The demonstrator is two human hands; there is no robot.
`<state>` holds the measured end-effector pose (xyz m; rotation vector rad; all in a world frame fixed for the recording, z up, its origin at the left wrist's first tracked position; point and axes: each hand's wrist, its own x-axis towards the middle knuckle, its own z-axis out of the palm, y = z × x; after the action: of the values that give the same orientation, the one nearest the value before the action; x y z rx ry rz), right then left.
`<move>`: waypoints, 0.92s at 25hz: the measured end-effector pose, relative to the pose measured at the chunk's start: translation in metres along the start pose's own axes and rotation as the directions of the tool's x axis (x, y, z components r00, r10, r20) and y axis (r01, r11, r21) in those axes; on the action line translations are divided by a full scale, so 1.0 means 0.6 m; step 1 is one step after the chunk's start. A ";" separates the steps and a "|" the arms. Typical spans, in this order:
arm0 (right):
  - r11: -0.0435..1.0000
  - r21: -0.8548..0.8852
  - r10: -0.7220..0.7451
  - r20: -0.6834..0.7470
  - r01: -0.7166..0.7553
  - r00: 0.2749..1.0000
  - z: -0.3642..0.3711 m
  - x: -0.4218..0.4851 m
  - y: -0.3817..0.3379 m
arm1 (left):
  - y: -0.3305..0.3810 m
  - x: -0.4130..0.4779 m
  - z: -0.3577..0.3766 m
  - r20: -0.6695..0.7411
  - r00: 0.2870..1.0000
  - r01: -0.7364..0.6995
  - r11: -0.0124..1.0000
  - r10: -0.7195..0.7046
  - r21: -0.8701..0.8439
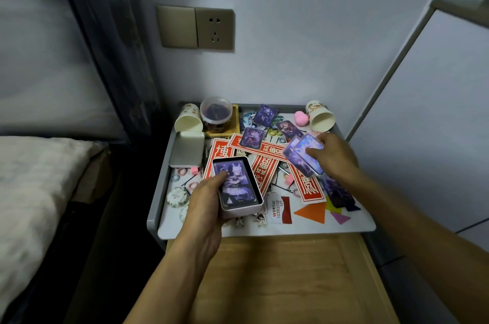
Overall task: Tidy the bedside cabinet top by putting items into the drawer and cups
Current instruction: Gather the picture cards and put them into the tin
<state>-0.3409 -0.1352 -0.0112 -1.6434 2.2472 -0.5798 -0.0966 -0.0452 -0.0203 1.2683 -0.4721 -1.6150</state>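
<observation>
The left hand [209, 207] holds a white tin box [239, 212] just over the front of the cabinet top [307, 228]. Its fingers wrap under the box and its thumb presses on a purple card [235, 186] inside. The right hand [333, 157] pinches a small stack of shiny purple cards [301, 158], up to the right of the box and apart from it. The box lid [186, 149] lies to the left. Two paper cups [188, 118] [321, 116] lie on their sides at the back corners. The wooden drawer [277, 270] is open below.
</observation>
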 end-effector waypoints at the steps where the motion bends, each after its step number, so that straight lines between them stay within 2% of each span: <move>1: 0.993 0.099 -0.055 -0.019 0.057 0.998 -0.008 -0.018 -0.018 | 0.001 -0.001 0.000 -0.010 1.000 -0.005 1.000 0.005 -0.008; 3: 0.912 0.391 -0.154 0.048 0.123 0.987 -0.023 -0.064 -0.062 | -0.001 0.001 -0.001 -0.028 0.999 -0.022 1.000 0.022 -0.021; 5: 0.825 0.561 -0.208 0.202 0.061 0.957 -0.024 -0.109 -0.104 | -0.003 0.002 0.000 -0.036 0.999 -0.032 0.999 0.031 -0.033; 8: 0.845 0.535 -0.219 0.314 0.018 0.924 0.013 -0.137 -0.136 | -0.003 0.001 0.001 -0.032 0.999 -0.034 0.998 0.032 -0.046; 13: 0.787 0.613 -0.184 0.339 -0.068 0.923 0.054 -0.150 -0.154 | 0.001 0.003 -0.006 -0.008 0.998 -0.057 0.996 0.057 -0.075; 21: 0.812 0.582 -0.240 0.406 -0.047 0.882 0.047 -0.150 -0.165 | 0.002 0.006 -0.010 -0.010 0.997 -0.081 0.992 0.080 -0.101; 23: 0.878 0.473 -0.258 0.350 0.067 0.901 0.046 -0.155 -0.169 | 0.002 0.002 -0.007 -0.014 0.995 -0.104 0.988 0.103 -0.113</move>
<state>-0.2158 -0.0774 0.0141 -1.5454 1.5416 -0.6696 -0.0924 -0.0458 -0.0215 1.1464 -0.4274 -1.5272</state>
